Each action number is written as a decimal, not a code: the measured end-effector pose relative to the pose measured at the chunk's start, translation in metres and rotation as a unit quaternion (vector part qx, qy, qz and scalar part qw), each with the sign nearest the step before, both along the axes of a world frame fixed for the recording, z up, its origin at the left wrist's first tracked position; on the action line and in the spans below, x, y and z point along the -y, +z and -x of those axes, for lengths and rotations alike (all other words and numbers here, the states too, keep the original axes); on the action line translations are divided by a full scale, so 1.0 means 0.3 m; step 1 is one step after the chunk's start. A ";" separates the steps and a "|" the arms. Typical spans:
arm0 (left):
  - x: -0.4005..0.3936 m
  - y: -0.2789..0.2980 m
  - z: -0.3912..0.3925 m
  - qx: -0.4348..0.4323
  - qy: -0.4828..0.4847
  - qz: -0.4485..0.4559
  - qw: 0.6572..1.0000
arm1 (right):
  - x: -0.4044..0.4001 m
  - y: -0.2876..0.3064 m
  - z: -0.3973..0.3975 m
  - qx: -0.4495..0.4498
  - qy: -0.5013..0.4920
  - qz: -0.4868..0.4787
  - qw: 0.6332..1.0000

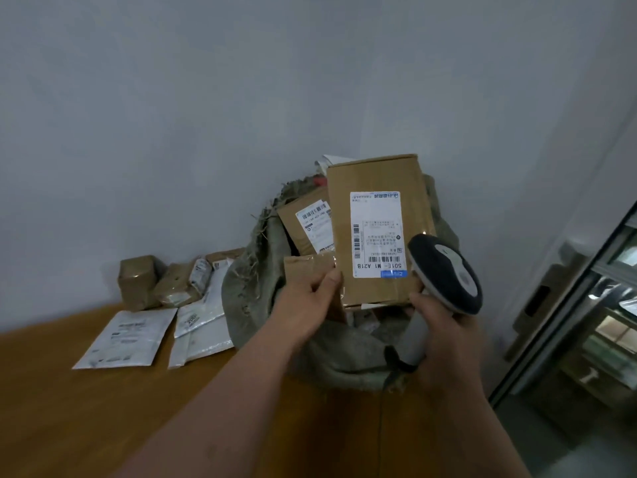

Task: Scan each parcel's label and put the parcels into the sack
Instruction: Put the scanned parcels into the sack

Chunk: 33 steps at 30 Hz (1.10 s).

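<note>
Wooden table (103, 408) is bearing an open sack (262, 305); left hand (306, 301) is gripping a labelled parcel (379, 208) above it, right hand (437, 332) clutching a scanner (444, 274).

dim, flat light | soft focus overall | wide-angle bend at edges | no glare

I count two hands: left hand (307, 307) and right hand (439, 327). One scanner (444, 272). One sack (262, 281). At the sack mouth I count three brown cartons with certainty: a large labelled carton (377, 215), a carton behind it (305, 222), a small one (306, 265). Far left on the tabletop (103, 408): at least three brown parcels (136, 281) and three white mailers (125, 338); the overlapped pile cannot be counted exactly.
</note>
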<state>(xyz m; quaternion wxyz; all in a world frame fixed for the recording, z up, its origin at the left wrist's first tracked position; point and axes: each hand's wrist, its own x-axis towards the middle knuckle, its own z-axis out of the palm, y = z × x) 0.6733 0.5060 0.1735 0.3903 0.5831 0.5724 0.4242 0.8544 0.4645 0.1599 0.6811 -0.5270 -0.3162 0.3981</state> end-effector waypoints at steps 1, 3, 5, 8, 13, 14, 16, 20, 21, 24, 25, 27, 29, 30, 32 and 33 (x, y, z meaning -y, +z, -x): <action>-0.033 -0.018 0.022 0.001 0.059 -0.012 0.998 | -0.021 0.003 -0.001 0.018 0.004 -0.012 1.000; -0.101 -0.054 0.076 -0.036 0.191 -0.014 0.981 | -0.081 0.024 0.002 0.049 0.007 -0.036 0.998; -0.150 -0.085 0.128 -0.067 0.276 0.045 0.958 | -0.163 0.044 -0.010 0.092 0.010 -0.059 0.994; -0.200 -0.123 0.170 0.043 0.283 0.148 0.947 | -0.279 0.087 -0.028 0.116 0.027 -0.083 0.989; -0.256 -0.119 0.144 0.214 0.244 0.233 0.917 | -0.415 0.145 -0.083 0.118 0.003 -0.133 0.984; -0.269 -0.117 0.140 0.206 0.254 0.232 0.916 | -0.435 0.159 -0.088 0.120 -0.005 -0.136 0.983; -0.292 -0.102 0.137 0.188 0.303 0.203 0.912 | -0.473 0.173 -0.090 0.138 0.014 -0.137 0.981; -0.321 0.067 0.150 0.219 0.384 0.041 0.896 | -0.518 0.142 -0.050 0.206 0.097 -0.095 0.969; -0.327 0.120 0.157 0.244 0.388 0.006 0.889 | -0.518 0.131 -0.035 0.227 0.114 -0.089 0.963; -0.336 0.227 0.176 0.310 0.359 -0.080 0.877 | -0.526 0.103 0.002 0.316 0.133 -0.094 0.935; -0.335 0.246 0.173 0.310 0.341 -0.099 0.882 | -0.534 0.102 0.013 0.339 0.141 -0.097 0.925; -0.343 0.258 0.165 0.297 0.314 -0.111 0.895 | -0.558 0.094 0.034 0.340 0.197 -0.069 0.917; -0.351 0.243 0.155 0.305 0.300 -0.101 0.898 | -0.565 0.087 0.062 0.322 0.293 0.002 0.900; -0.349 0.226 0.151 0.314 0.292 -0.093 0.899 | -0.555 0.080 0.074 0.327 0.324 0.031 0.887; -0.336 0.181 0.151 0.316 0.291 -0.071 0.900 | -0.538 0.056 0.093 0.314 0.319 0.048 0.893; -0.323 0.158 0.158 0.315 0.298 -0.064 0.899 | -0.533 0.049 0.098 0.297 0.303 0.050 0.904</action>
